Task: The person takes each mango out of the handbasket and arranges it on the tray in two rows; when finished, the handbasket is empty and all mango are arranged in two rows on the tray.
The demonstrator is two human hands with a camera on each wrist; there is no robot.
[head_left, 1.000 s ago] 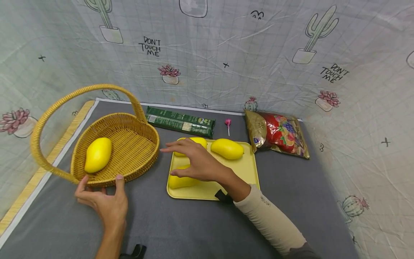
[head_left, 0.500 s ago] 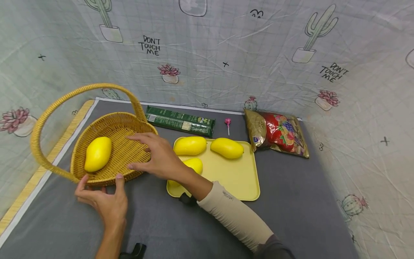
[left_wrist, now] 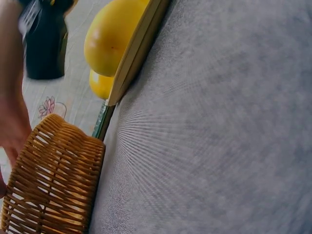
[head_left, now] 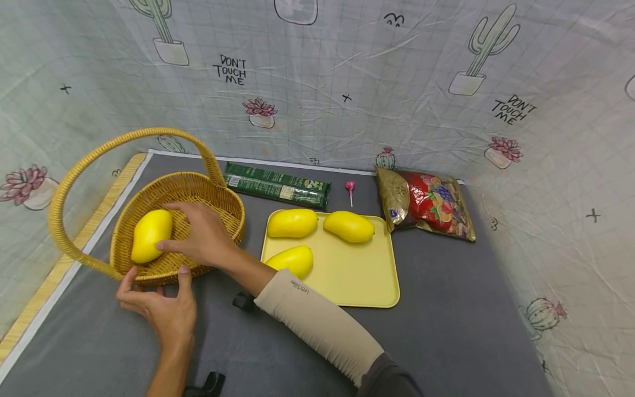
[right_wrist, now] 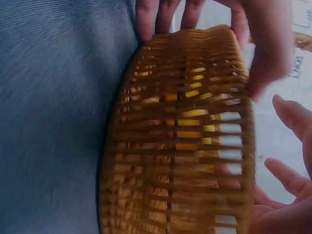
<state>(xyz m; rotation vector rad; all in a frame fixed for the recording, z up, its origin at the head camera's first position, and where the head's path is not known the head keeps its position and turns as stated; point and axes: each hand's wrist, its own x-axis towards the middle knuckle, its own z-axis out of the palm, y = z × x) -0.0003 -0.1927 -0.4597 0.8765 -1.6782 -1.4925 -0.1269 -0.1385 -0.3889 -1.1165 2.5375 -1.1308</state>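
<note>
A yellow wicker basket (head_left: 186,186) with a tall arched handle stands at the left, one mango (head_left: 149,238) lying inside. My left hand (head_left: 163,311) grips its near rim, thumb on top and fingers against the outer wall (right_wrist: 180,136). Inside the basket, my right hand (head_left: 202,234) is held with fingers spread and nothing in its grasp. Its thumb tip overlaps the mango's right side in the head view. To the right, a pale yellow tray (head_left: 354,278) bears three more mangoes: one back left (head_left: 292,223), one back right (head_left: 349,226), one front left (head_left: 294,261).
Behind the tray lie a green packet (head_left: 278,185) and a pink lollipop (head_left: 350,186). A red and gold bag (head_left: 429,205) sits at the back right. Printed cloth (head_left: 317,82) hangs behind the grey tabletop (head_left: 446,309).
My right hand has moved left from over the tray into the basket, beside the mango, uncovering the tray's mangoes. My left hand and the basket have stayed put.
</note>
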